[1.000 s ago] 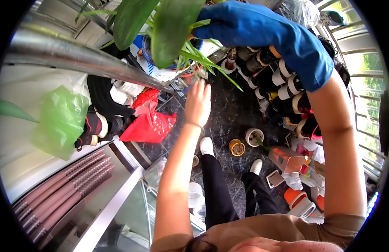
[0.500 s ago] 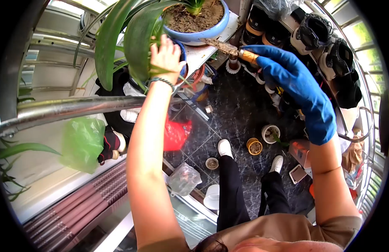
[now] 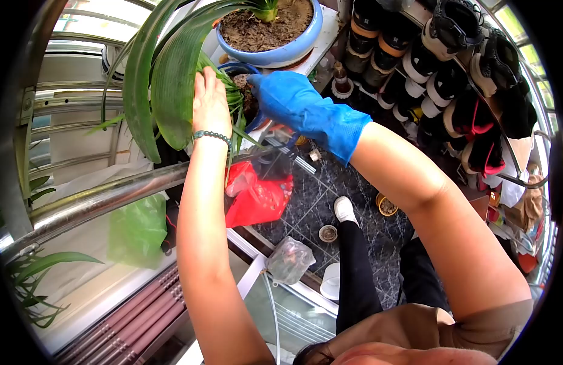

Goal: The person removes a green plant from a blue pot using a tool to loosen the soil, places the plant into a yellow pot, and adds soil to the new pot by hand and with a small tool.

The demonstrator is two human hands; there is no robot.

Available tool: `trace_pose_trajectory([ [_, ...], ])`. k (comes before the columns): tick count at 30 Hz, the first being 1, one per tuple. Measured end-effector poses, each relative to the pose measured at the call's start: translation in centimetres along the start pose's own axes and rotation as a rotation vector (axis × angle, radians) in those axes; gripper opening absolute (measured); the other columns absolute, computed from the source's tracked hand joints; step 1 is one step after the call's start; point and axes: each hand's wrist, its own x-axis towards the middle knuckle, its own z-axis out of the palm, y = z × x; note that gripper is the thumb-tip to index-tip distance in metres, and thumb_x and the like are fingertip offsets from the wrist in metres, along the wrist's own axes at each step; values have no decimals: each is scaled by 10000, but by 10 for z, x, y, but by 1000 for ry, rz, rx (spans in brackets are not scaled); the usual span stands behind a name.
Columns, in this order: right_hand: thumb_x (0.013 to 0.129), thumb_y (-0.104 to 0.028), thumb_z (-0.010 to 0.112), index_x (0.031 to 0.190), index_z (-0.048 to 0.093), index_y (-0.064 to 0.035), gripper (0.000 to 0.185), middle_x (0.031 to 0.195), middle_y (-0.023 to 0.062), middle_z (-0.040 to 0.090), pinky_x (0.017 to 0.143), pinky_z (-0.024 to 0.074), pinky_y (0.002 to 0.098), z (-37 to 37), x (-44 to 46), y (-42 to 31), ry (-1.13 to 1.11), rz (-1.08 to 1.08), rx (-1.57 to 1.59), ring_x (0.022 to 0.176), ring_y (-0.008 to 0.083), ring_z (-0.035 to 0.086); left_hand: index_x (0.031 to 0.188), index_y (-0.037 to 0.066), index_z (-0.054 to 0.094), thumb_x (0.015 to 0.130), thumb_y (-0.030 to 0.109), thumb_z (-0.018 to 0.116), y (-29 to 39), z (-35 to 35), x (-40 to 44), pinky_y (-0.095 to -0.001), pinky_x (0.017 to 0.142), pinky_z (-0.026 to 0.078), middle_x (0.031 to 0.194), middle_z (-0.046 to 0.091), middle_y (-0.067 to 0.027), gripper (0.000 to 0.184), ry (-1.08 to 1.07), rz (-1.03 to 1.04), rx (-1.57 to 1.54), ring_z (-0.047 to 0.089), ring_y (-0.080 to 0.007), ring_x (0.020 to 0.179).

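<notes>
My bare left hand (image 3: 209, 103), a beaded bracelet on its wrist, is closed over narrow green leaves (image 3: 231, 91), its thumb hidden. These leaves grow at a dark blue pot (image 3: 255, 123), whose soil shows in part. From the right, my right hand (image 3: 284, 97), in a blue rubber glove, reaches to this pot's rim with its fingers closed. The glove covers the handle of a small trowel; its soil-crusted blade (image 3: 244, 85) points down into the pot. Behind stands a wide light-blue pot (image 3: 281, 56) of soil, its broad leaves (image 3: 179, 82) arching over my left hand.
A metal rail (image 3: 120, 190) crosses below my left forearm. Shoes (image 3: 442, 82) crowd a rack on the right. A red plastic bag (image 3: 263, 198), a clear bag (image 3: 290, 260) and a small round pot (image 3: 328, 233) are on the left and middle of the floor.
My right hand has swung left and down, bringing the trowel from the air into the dark blue pot. My left hand has shifted left with the leaves, and its fingers have drawn together.
</notes>
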Motion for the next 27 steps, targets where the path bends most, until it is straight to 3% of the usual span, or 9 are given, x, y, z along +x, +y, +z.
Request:
trace_pose_trajectory([
  [1, 934, -210, 525, 1151, 625, -111, 258, 869, 183, 691, 705, 523, 502, 6, 2, 0, -4, 0, -2, 806, 384, 671, 1230, 157, 596, 614, 320, 872, -1, -2, 1, -467, 1064, 336, 1496, 361, -83, 694, -3, -1, -3, 317, -289, 1397],
  [4, 881, -174, 518, 1025, 667, -39, 248, 908, 208, 699, 772, 530, 484, 21, 7, 0, -100, 97, 67, 884, 377, 681, 1065, 145, 634, 857, 174, 618, -3, -6, 3, -483, 1012, 375, 1388, 484, -101, 210, 158, 38, 55, 407, -306, 1329],
  [9, 882, -172, 506, 1033, 676, -31, 267, 950, 235, 694, 805, 531, 477, 27, 13, -1, -156, 207, 140, 919, 384, 678, 1054, 145, 634, 886, 174, 558, -1, 14, 4, -484, 922, 437, 1130, 609, -89, 186, 93, 44, -41, 546, -315, 1180],
  [15, 935, -205, 489, 1092, 652, -21, 291, 980, 221, 691, 808, 521, 493, -5, -7, 10, -148, 237, 196, 941, 389, 668, 1037, 129, 631, 823, 182, 661, 2, -1, 2, -474, 927, 434, 1121, 604, -82, 222, 25, 56, -64, 540, -300, 1187],
  [17, 997, -312, 498, 1190, 599, -101, 303, 795, 197, 681, 594, 524, 503, -16, -16, 20, 229, -34, 47, 708, 402, 664, 1088, 127, 625, 731, 213, 779, 4, -7, 0, -476, 945, 422, 1197, 590, -81, 398, -49, 61, -106, 516, -301, 1225],
  [20, 1002, -344, 487, 1012, 526, -51, 296, 726, 229, 639, 585, 496, 529, -44, 6, 40, 322, 6, -93, 683, 430, 641, 1231, 135, 600, 682, 234, 832, 12, -14, -8, -491, 1037, 373, 1389, 513, -105, 604, 60, -8, -234, 441, -316, 1316],
  [22, 1003, -354, 485, 982, 502, -33, 323, 734, 222, 637, 609, 489, 544, -42, 30, 73, 455, -207, -81, 699, 430, 637, 1226, 122, 602, 700, 229, 818, 18, -35, -17, -495, 1056, 360, 1397, 507, -112, 578, 84, -3, -284, 431, -324, 1325],
  [23, 947, -235, 527, 978, 541, -27, 211, 746, 196, 663, 634, 510, 496, -39, 44, 81, 443, -191, -173, 726, 401, 659, 1220, 109, 604, 718, 223, 804, 26, -46, -24, -500, 1075, 347, 1405, 500, -119, 553, 102, 4, -339, 422, -332, 1334],
  [27, 856, -181, 594, 1020, 628, -27, 227, 906, 247, 668, 744, 518, 461, -61, 57, 88, 300, -149, -340, 862, 368, 672, 1161, 56, 638, 808, 145, 723, 61, -89, -66, -477, 1062, 359, 1379, 520, -134, 374, 328, 93, -636, 447, -362, 1303],
])
